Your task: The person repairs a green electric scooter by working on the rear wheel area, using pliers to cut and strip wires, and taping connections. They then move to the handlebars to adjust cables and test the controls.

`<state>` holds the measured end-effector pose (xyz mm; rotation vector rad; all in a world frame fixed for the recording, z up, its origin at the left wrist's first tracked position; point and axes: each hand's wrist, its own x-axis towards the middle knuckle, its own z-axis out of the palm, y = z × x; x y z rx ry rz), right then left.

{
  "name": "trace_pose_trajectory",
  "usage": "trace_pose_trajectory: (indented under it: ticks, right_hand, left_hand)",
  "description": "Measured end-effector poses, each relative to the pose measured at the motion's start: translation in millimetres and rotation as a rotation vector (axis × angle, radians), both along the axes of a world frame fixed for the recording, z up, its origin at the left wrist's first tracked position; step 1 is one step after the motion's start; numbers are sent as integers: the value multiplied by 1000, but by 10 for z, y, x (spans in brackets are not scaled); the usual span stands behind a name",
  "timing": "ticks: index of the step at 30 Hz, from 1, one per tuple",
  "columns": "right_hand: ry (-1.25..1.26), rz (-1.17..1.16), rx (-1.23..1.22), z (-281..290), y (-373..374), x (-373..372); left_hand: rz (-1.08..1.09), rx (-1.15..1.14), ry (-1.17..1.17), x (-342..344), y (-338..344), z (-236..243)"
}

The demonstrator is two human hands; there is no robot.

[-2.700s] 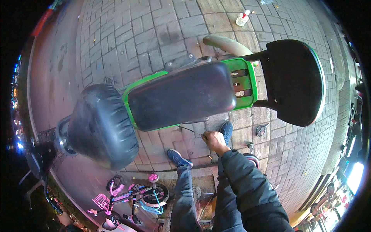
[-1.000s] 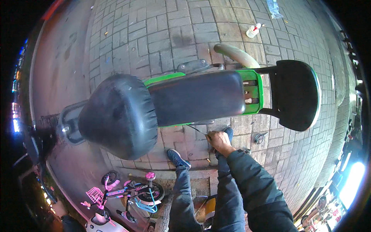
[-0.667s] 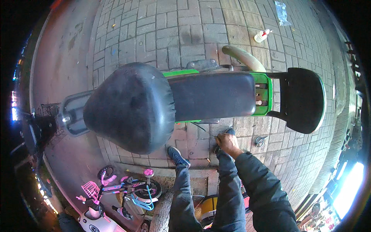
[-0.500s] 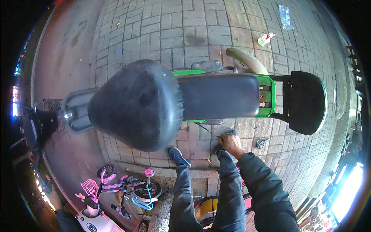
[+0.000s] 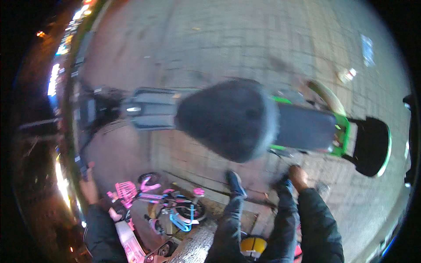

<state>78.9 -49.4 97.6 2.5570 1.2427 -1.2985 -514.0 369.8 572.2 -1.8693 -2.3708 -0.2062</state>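
Observation:
A bike with a green frame stretches across the view, probably an electric one. It has a wide black saddle [image 5: 228, 120], a padded rear seat [image 5: 305, 127] and a black backrest [image 5: 372, 147]. At the far left, my left hand [image 5: 89, 189] is closed round the near end of its dark handlebar [image 5: 83, 164]. My right hand [image 5: 298, 176] is low beside my right shoe [image 5: 284, 186], below the rear seat. Its fingers are blurred, and whether they hold anything cannot be made out. My left shoe [image 5: 236, 183] rests on the ground near the saddle.
A pink child's bicycle [image 5: 169, 199] stands at the lower left, with a white and pink ride-on vehicle [image 5: 130, 243] beside it. A tree trunk [image 5: 195, 243] rises near my legs. Beyond the bike, a small white bottle [image 5: 347, 75] and clear plastic [image 5: 367, 50] lie on the paving.
The view has swung leftward, shifting the bike to the right in the picture. My left hand has come up from the lower edge to the handlebar. My right hand stays by my right shoe.

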Motion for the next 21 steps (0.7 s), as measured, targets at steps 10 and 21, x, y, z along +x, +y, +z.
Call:
trace_pose_trajectory:
  ticks: [10,21]
  right_hand:
    - [-22,-56,415,1194,367,-752]
    - [447,190,364,3403,2051,-3368]
  left_hand:
    - [264,-56,-1569,-486,90,134]
    - [-44,-490,-1675,-1017,416,-21]
